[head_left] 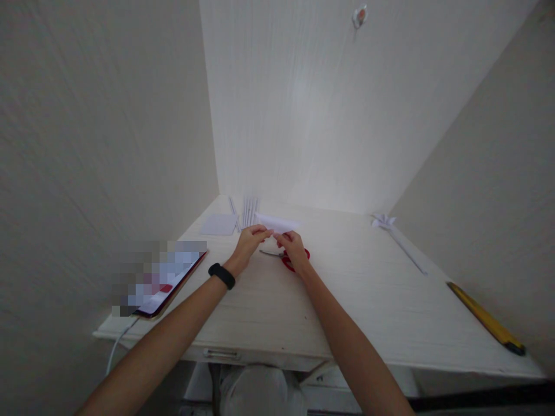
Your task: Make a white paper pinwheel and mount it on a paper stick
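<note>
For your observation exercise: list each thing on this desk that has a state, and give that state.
Folded white paper: held off the desk by both hands.
Left hand: pinching the paper.
Right hand: pinching the paper.
Scissors: lying flat, partly hidden.
Tablet: screen lit, cable attached.
Paper flower: finished, lying down.
Drawer: shut.

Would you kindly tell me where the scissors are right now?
In the head view, the red-handled scissors lie on the white desk near its middle, directly beneath the right hand.
</note>
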A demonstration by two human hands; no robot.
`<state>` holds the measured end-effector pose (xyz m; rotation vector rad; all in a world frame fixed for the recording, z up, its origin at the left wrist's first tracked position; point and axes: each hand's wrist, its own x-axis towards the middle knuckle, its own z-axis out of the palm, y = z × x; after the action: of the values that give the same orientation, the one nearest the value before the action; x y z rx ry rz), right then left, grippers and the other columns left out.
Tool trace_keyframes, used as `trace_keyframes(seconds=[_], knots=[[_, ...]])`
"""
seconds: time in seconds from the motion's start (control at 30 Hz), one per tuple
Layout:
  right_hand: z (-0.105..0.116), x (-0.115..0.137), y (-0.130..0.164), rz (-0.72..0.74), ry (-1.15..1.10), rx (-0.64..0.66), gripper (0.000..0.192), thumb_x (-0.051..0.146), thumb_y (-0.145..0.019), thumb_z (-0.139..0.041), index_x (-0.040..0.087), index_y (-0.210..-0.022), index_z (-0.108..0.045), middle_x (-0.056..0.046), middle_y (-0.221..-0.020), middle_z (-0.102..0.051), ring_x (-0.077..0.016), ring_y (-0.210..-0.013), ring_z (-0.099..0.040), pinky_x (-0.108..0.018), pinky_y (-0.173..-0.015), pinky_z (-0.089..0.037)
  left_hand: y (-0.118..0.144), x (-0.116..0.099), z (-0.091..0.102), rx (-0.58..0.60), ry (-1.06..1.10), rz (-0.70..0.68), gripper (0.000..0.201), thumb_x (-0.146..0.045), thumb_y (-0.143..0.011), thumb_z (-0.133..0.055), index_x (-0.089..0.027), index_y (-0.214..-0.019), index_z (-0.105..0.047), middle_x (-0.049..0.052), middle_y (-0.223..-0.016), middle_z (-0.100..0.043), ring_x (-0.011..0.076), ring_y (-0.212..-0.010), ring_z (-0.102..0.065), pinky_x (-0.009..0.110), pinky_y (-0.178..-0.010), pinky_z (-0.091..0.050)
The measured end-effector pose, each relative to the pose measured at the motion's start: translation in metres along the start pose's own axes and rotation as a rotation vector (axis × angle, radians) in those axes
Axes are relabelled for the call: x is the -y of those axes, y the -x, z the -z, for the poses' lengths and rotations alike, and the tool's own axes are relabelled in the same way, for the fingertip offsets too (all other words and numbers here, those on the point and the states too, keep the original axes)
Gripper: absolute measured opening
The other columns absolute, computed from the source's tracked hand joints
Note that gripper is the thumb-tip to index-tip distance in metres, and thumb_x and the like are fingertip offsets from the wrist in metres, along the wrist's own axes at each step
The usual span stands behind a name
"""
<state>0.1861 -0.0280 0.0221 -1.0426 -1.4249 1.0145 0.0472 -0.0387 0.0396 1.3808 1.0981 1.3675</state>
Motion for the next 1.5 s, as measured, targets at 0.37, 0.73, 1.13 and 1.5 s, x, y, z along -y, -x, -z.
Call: trace_keyframes(seconds=[0.37,0.73,1.13,1.5], knots=[[0.0,-0.007,-0.002,0.034,-0.035,0.056,0.03,0.047,-0.068,-0.062,0.019,-0.064,-0.051,0.003,-0.056,-0.053,-0.0097,-0.051,-0.044,-0.023,-0.049,-0.033,-0.001,0.006,-0.001,-0.027,0.05,-0.015,0.027,-0.041,-0.066,-0.068,-0.016,-0.062,-0.061,0.0,-0.065,-0.056,0.0123,-0.065,-0.049,0.025,-0.064,-0.037],[0.0,0.0,0.001,0.034,-0.077,-0.015,0.028,0.046,-0.067,-0.062,0.02,-0.072,-0.052,0.004,-0.056,-0.049,-0.0107,-0.053,-0.044,-0.022,-0.048,-0.033,-0.002,0.008,-0.004,-0.117,0.113,0.067,0.03,-0.041,-0.057,-0.075,-0.015,-0.066,-0.063,0.002,-0.068,-0.061,0.0139,-0.068,-0.053,0.027,-0.067,-0.039],[-0.001,0.004,0.004,-0.007,-0.111,-0.04,0.03,0.047,-0.068,-0.061,0.019,-0.079,-0.058,0.003,-0.058,-0.051,-0.0107,-0.054,-0.046,-0.022,-0.047,-0.034,0.004,0.011,-0.01,-0.092,0.242,0.121,0.029,-0.036,-0.059,-0.075,-0.015,-0.077,-0.069,0.004,-0.077,-0.066,0.0128,-0.07,-0.055,0.026,-0.069,-0.04],[-0.001,0.004,0.004,0.055,-0.185,-0.035,0.024,0.042,-0.07,-0.062,0.02,-0.07,-0.052,0.004,-0.057,-0.049,-0.009,-0.052,-0.042,-0.021,-0.048,-0.034,0.005,0.015,-0.016,-0.078,0.224,0.068,0.029,-0.037,-0.062,-0.073,-0.017,-0.083,-0.069,0.003,-0.078,-0.066,0.0134,-0.071,-0.054,0.026,-0.067,-0.04]])
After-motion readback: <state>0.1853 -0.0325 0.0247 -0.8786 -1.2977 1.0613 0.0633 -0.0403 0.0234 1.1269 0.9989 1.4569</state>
